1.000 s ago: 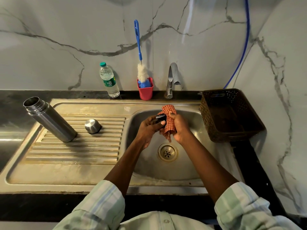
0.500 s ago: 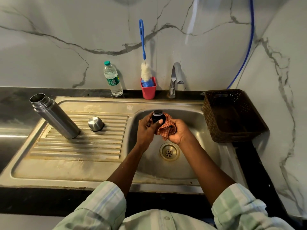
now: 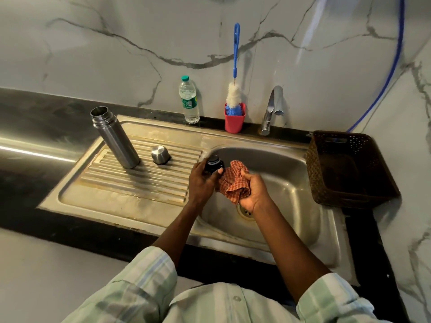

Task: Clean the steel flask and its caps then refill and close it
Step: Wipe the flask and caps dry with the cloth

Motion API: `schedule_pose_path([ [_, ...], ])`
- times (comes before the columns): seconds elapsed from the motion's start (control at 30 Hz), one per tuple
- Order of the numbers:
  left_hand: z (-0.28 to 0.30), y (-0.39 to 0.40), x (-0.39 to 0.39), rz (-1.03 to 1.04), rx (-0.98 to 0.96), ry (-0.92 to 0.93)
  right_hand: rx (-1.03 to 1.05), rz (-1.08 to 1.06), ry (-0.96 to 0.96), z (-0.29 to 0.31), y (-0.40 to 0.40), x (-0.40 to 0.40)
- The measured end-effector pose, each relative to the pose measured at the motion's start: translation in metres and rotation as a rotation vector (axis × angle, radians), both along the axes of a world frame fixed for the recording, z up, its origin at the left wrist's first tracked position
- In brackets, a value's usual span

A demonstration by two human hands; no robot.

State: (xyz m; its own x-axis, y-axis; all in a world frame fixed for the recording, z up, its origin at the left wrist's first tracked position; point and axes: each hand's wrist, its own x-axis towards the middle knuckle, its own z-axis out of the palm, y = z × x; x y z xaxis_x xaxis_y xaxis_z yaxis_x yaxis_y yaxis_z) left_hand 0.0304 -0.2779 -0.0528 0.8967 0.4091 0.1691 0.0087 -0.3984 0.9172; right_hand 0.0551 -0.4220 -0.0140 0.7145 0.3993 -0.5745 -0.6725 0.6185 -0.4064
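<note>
A domestic kitchen is indicated. A stainless-steel sink (image 3: 291,183) with a ribbed draining board (image 3: 130,180) is set into a dark stone counter (image 3: 35,117), and a chrome tap (image 3: 271,108) is mounted behind the basin. The walls (image 3: 116,43) are clad in white veined marble-look panels. A bottle brush (image 3: 235,66) is stood in a red cup (image 3: 234,121) beside a plastic water bottle (image 3: 189,101). A brown perforated basket (image 3: 349,169) is placed at the sink's right edge. A blue hose (image 3: 394,66), possibly a water line, is seen against the wall.

Brushed steel flask (image 3: 116,138) and ribbed, dull-shining sink (image 3: 130,183) at left, woven checked cloth (image 3: 234,180) mid-frame, glossy veined marble wall (image 3: 116,54) above.
</note>
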Motion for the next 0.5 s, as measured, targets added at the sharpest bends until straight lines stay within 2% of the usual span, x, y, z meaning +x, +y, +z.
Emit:
schedule_pose_path([
  [0.07, 0.001, 0.008, -0.012, 0.05, -0.022, 0.003, 0.012, 0.031, 0.007, -0.002, 0.002, -0.006],
  [0.27, 0.002, 0.032, -0.049, 0.25, -0.262, -0.006, 0.125, 0.057, -0.042, -0.001, 0.014, -0.025],
  [0.5, -0.008, 0.073, -0.089, 0.367, -0.262, 0.04, 0.113, 0.21, -0.076, -0.014, 0.039, -0.047],
])
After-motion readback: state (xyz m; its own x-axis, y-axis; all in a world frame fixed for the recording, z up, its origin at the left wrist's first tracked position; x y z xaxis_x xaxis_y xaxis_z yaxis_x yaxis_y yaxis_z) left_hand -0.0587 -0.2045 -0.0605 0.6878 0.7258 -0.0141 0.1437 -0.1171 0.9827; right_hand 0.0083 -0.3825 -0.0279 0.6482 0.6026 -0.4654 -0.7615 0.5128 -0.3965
